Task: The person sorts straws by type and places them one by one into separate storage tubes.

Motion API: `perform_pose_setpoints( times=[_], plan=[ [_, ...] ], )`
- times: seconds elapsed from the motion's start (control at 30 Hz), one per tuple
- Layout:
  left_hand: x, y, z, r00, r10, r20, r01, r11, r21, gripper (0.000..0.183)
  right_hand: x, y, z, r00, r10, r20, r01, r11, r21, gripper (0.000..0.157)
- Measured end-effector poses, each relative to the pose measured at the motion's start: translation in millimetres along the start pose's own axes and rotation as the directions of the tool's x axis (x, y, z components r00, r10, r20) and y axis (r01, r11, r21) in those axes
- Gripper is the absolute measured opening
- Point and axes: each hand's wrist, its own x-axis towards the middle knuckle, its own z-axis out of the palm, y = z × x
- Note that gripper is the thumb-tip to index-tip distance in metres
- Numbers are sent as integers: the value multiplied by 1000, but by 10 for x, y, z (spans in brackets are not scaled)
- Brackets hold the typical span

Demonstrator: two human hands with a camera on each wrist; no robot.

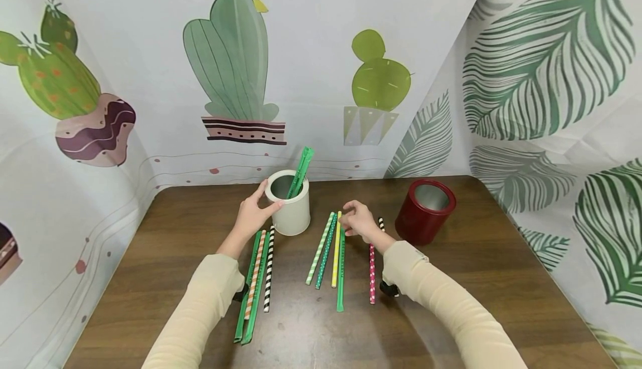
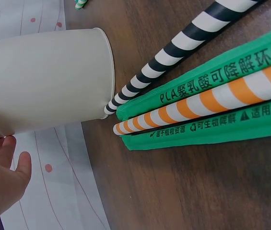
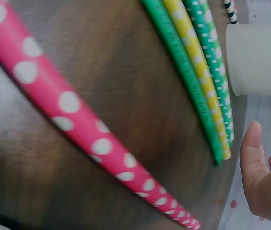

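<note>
My left hand [image 1: 252, 217] holds the white can [image 1: 293, 218] near its rim, thumb in front and fingers at the side. Two green-wrapped straws [image 1: 301, 171] stand in that can, leaning right. Close to the far ends of a yellow dotted straw [image 1: 335, 263] and a green-wrapped straw [image 1: 341, 280] is my right hand [image 1: 362, 224]. Its fingers are loosely bent, and the right wrist view shows them apart from the straws. Left of these lie a teal dotted straw [image 1: 326, 252] and a light green striped straw [image 1: 320, 249].
Below my left hand lie an orange-striped straw [image 1: 254, 277], green-wrapped straws [image 2: 207, 124] and a black-and-white straw [image 1: 268, 271]. A pink dotted straw [image 1: 372, 280] and another black-and-white straw [image 1: 381, 223] lie near my right arm. A red can [image 1: 418, 218] stands at right.
</note>
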Motion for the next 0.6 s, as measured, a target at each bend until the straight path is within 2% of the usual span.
perform_pose_setpoints(
  times=[0.33,0.6],
  plan=[
    [5,-9,1,1000,4,-5,-4,1000,-3,81,-21,193,7,999,44,-16,-45,997,-61,38],
    [3,-14,4,1000,3,-7,-3,1000,-6,81,-39,322,45,999,47,-26,-49,994,-99,38]
  ],
)
